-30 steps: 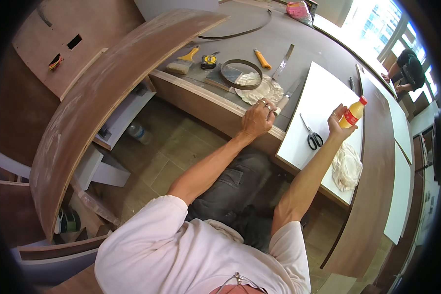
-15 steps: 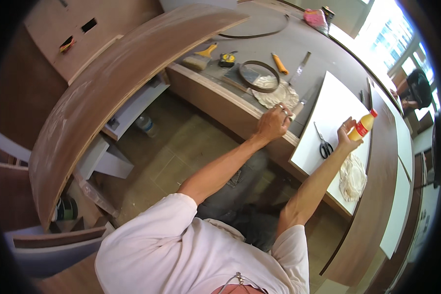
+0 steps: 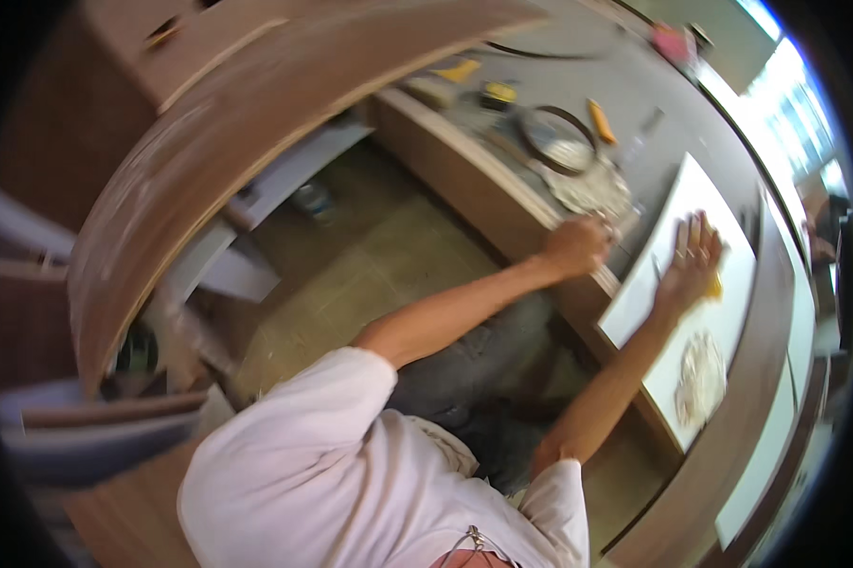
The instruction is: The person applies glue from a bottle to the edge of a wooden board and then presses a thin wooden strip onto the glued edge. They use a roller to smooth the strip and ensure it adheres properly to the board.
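Note:
My left hand (image 3: 581,248) is closed at the edge of the grey work surface. Motion smears it, and what its fingers hold cannot be made out. Beside it lies a whitish crumpled cloth (image 3: 587,189) with a dark ring-shaped band (image 3: 531,142) partly over it. My right hand (image 3: 690,270) is over a white panel (image 3: 654,327), fingers stretched out and slightly spread. Past its edge shows part of a yellow bottle (image 3: 716,287), mostly hidden by the hand. A second crumpled whitish cloth (image 3: 699,379) is on the panel near my right forearm. The scissors are almost wholly covered.
A yellow-handled brush (image 3: 457,70), tape measure (image 3: 497,94) and orange-handled tool (image 3: 601,121) lie at the back. A large curved brown panel (image 3: 218,123) rises at left. A plastic bottle (image 3: 312,199) stands on the floor. Brown boards (image 3: 772,322) run along the right.
My right hand has lowered the yellow bottle toward the white panel, and its fingers have straightened. My left hand stays closed near the edge. The whole view has shifted and blurred.

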{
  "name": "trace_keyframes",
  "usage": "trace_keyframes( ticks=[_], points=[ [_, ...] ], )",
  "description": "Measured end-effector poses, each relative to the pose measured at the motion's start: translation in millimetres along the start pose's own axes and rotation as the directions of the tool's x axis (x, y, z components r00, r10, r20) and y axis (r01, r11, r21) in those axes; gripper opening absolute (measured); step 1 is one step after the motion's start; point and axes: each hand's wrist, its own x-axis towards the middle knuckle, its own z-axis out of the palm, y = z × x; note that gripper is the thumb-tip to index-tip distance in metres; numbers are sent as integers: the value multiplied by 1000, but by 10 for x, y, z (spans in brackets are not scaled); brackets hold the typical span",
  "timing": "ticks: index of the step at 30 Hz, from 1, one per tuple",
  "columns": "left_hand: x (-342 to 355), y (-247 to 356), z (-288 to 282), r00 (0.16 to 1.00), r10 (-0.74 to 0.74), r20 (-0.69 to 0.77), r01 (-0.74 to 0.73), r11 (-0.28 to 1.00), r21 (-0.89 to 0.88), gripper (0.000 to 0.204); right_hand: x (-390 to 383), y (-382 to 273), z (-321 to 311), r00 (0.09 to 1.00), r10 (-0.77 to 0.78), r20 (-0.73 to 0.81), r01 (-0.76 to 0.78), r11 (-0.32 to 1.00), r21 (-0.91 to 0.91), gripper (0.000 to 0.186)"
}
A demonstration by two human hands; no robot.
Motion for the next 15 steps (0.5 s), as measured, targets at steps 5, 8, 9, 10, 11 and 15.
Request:
trace_keyframes(
  ticks=[5,8,9,10,11,15],
  points=[
    [-51,-169,-139,995,-94,9,94,995,40,13,-66,177,280,956,-290,38,244,717,-653,40],
    [45,16,-123,999,-54,8,53,997,48,12,555,-78,-436,921,-349,174,198,33,-980,57],
    [64,53,-84,999,-42,6,42,998,48,11,778,-109,-694,929,-309,204,155,-175,-972,61],
    [57,38,-15,1000,-21,-5,21,999,47,11,903,-77,-828,976,-167,140,105,-204,-973,68],
    [50,26,-12,999,-31,12,30,998,50,11,1023,-89,-950,997,-31,66,56,-250,-967,75],
    [43,6,-38,998,-52,34,50,998,39,13,1482,118,-1243,916,396,-65,97,-375,-922,79]
  ],
)
